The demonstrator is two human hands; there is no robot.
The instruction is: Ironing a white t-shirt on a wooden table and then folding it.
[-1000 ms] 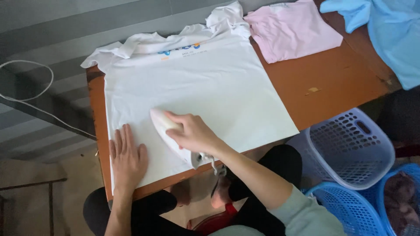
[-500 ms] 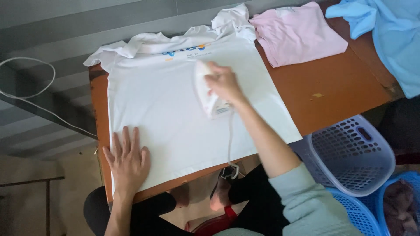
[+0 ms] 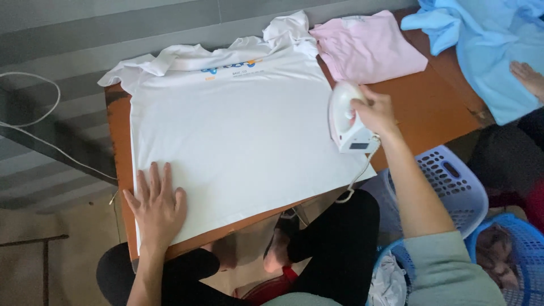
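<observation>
The white T-shirt (image 3: 238, 136) lies flat on the orange worktop (image 3: 430, 113), its printed blue and orange chest mark near the collar at the far edge. The right hand (image 3: 374, 113) has its fingers clenched round the white iron (image 3: 347, 118) at the shirt's right edge; the left hand (image 3: 156, 207), fingers released and spread, presses the near corner. Best to hold the cloth taut and glide evenly. A folded pink garment (image 3: 365, 48) lies beyond

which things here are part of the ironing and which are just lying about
In use: iron in right hand; white shirt flat on table, left hand pressing it.

Lying about: pink garment, blue cloth, baskets, loose cable.
</observation>
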